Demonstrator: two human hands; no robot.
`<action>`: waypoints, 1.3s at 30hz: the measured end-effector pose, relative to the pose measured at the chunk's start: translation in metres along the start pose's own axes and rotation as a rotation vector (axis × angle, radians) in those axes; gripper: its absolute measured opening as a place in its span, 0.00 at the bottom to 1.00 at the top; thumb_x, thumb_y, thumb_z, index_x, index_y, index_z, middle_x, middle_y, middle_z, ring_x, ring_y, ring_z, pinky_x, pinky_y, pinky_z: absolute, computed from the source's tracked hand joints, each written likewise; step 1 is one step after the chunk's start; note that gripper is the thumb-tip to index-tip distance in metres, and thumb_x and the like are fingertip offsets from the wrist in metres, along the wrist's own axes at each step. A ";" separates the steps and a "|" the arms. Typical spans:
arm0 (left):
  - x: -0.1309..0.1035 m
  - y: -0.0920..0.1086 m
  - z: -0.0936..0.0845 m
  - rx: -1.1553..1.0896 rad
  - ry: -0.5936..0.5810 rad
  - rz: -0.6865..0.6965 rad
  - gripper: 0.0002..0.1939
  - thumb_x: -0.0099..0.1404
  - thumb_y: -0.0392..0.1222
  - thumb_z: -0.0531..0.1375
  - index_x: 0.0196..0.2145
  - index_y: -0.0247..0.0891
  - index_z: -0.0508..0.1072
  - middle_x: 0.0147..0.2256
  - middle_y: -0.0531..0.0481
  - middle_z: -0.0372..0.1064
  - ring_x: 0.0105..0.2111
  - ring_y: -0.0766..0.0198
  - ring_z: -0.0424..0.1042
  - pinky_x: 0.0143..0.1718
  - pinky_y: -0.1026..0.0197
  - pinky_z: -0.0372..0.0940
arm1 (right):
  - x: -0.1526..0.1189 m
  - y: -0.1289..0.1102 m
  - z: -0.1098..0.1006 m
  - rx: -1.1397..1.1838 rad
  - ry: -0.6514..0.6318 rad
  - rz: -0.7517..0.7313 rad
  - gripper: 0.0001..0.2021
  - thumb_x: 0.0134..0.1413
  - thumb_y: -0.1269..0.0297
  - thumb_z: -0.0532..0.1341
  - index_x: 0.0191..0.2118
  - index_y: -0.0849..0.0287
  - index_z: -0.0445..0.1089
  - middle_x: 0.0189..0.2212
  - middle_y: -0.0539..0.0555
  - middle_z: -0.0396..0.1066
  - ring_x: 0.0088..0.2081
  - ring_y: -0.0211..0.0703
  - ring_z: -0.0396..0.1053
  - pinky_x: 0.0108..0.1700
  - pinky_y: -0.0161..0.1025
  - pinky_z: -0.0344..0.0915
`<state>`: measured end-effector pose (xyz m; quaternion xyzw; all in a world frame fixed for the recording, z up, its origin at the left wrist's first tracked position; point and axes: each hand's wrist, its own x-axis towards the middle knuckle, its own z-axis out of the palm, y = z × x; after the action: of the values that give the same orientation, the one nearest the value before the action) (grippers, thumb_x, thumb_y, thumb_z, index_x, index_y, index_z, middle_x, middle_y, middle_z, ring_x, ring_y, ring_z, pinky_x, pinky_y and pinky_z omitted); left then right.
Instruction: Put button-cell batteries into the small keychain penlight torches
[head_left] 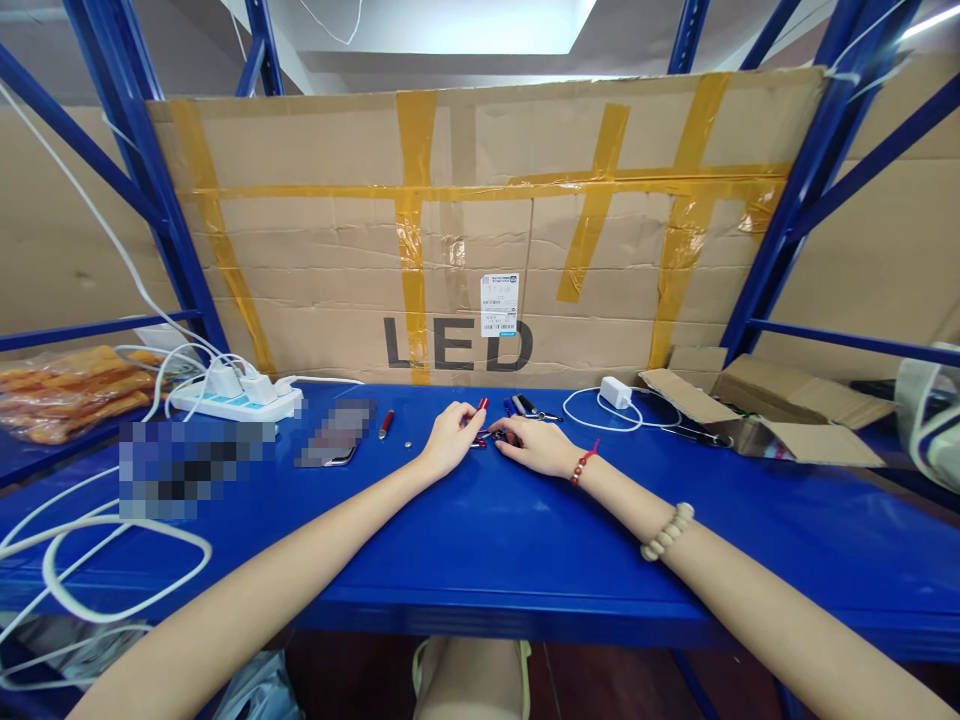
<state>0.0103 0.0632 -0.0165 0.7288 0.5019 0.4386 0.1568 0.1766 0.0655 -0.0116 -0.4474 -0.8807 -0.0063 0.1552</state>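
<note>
My left hand point(452, 438) is closed around a small red cylinder point(483, 404), whose end sticks up past the fingers. Just to its right, my right hand point(536, 443) rests low over the blue table, fingers curled over small dark and red items that are mostly hidden. A small red piece point(478, 443) lies between the two hands. Behind my right hand are blue and black pens point(517, 405). Left of my left hand are a small round silver piece point(408, 445) and a red pen-like item point(386, 424) on the table.
A phone point(341, 435) and a white power strip point(240, 400) with looping cables are at the left. A white charger point(615, 393) with its cord and an open cardboard box point(780, 410) stand at the right. A large cardboard sheet point(337, 250) closes off the back.
</note>
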 end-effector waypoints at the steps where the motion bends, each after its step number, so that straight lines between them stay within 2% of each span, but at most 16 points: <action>1: 0.000 0.000 0.000 0.006 -0.004 0.004 0.12 0.61 0.44 0.50 0.23 0.37 0.65 0.25 0.54 0.59 0.26 0.68 0.62 0.30 0.65 0.57 | 0.000 0.000 0.000 0.002 -0.004 0.001 0.15 0.54 0.62 0.52 0.47 0.54 0.64 0.30 0.49 0.69 0.30 0.36 0.65 0.28 0.31 0.54; 7: 0.000 -0.002 0.001 0.050 -0.057 0.062 0.13 0.61 0.45 0.50 0.23 0.36 0.66 0.26 0.53 0.59 0.27 0.68 0.61 0.31 0.64 0.57 | -0.001 0.000 0.000 0.006 -0.021 0.019 0.14 0.54 0.62 0.51 0.47 0.54 0.63 0.29 0.49 0.69 0.28 0.35 0.65 0.27 0.31 0.53; 11: -0.002 -0.005 0.003 0.072 -0.145 0.128 0.13 0.60 0.46 0.51 0.23 0.37 0.66 0.26 0.53 0.60 0.26 0.68 0.61 0.31 0.64 0.57 | 0.001 0.001 0.002 -0.019 -0.015 0.032 0.11 0.54 0.61 0.52 0.41 0.57 0.65 0.29 0.50 0.69 0.28 0.36 0.65 0.26 0.31 0.52; 14: -0.003 -0.005 0.003 0.120 -0.238 0.219 0.13 0.60 0.47 0.51 0.23 0.37 0.65 0.27 0.53 0.60 0.27 0.68 0.61 0.29 0.64 0.57 | 0.002 0.002 0.003 -0.027 -0.025 0.038 0.10 0.54 0.61 0.52 0.38 0.59 0.65 0.29 0.51 0.69 0.29 0.37 0.65 0.26 0.31 0.52; 17: -0.004 -0.005 0.003 0.181 -0.306 0.329 0.14 0.61 0.46 0.49 0.23 0.37 0.64 0.27 0.53 0.60 0.28 0.67 0.62 0.30 0.64 0.57 | 0.002 0.002 0.003 -0.011 -0.032 0.030 0.11 0.54 0.61 0.51 0.41 0.56 0.64 0.30 0.50 0.69 0.31 0.37 0.66 0.28 0.31 0.53; 33: -0.003 -0.008 0.005 0.174 -0.300 0.389 0.14 0.62 0.46 0.49 0.23 0.36 0.64 0.27 0.52 0.61 0.28 0.67 0.62 0.30 0.65 0.57 | 0.002 0.002 0.003 0.030 -0.018 0.019 0.10 0.53 0.62 0.52 0.40 0.55 0.65 0.30 0.49 0.70 0.31 0.37 0.66 0.28 0.31 0.54; 39: -0.001 -0.009 0.005 0.147 -0.275 0.335 0.13 0.62 0.46 0.49 0.26 0.37 0.65 0.27 0.53 0.62 0.27 0.67 0.62 0.28 0.65 0.56 | 0.002 0.003 0.005 0.005 -0.005 0.029 0.09 0.53 0.61 0.52 0.37 0.58 0.65 0.28 0.50 0.69 0.29 0.37 0.66 0.26 0.31 0.53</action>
<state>0.0091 0.0669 -0.0260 0.8642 0.3785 0.3174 0.0952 0.1764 0.0698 -0.0161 -0.4597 -0.8746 -0.0008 0.1540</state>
